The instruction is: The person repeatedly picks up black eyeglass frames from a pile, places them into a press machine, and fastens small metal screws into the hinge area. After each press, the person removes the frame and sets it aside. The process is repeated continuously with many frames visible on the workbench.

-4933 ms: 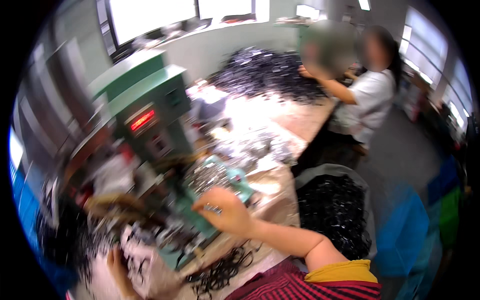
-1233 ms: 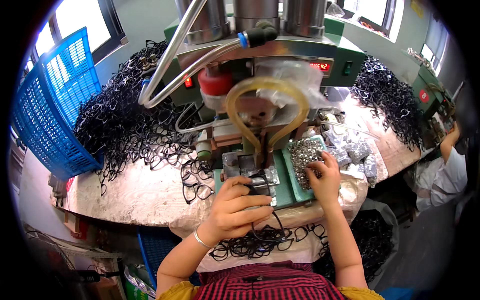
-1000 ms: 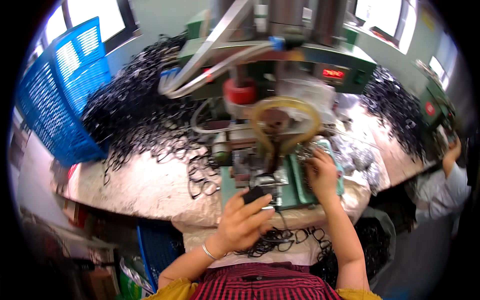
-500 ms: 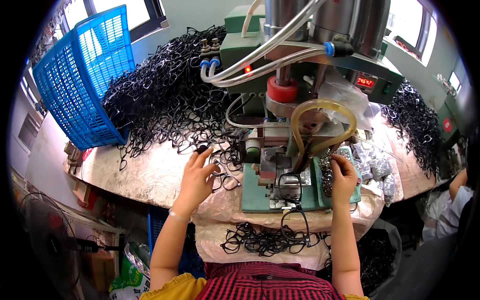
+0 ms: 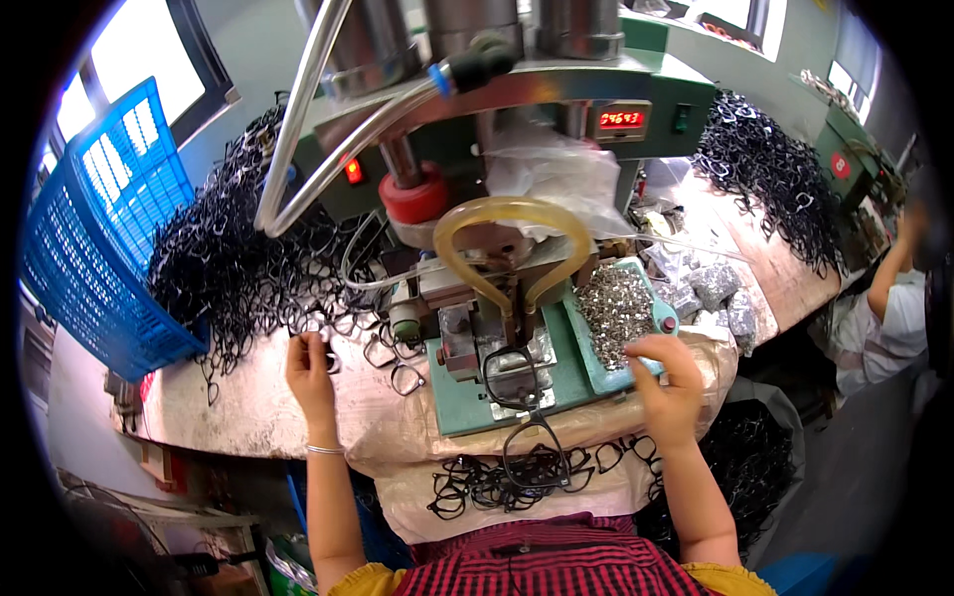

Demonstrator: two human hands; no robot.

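My left hand (image 5: 312, 382) is over the left of the table, thumb and fingers pinched together. Dark rim pieces show at its fingertips, so it seems to grip a black eyeglass frame, mostly hidden. At the near right corner of a turquoise tray (image 5: 602, 385), my right hand (image 5: 671, 389) has thumb and forefinger pressed together; anything between them is too small to name. Small metal parts (image 5: 613, 313) fill that tray. Another black eyeglass frame (image 5: 538, 417) sits in the green-based press (image 5: 462, 422), one rim on the metal fixture, the other overhanging the front.
A big heap of black frames (image 5: 229, 238) lies behind my left hand, beside a tilted blue basket (image 5: 89, 248). More frames (image 5: 477, 482) lie before me. Bags of metal parts (image 5: 711, 288) stand beyond the tray. A yellowish tube (image 5: 512, 211) loops over the fixture. A co-worker's arm (image 5: 889, 273) shows at right.
The view has swung right. My left hand has gone from spread fingers to a pinch. My right hand has drawn back from the metal parts to the tray's near corner.
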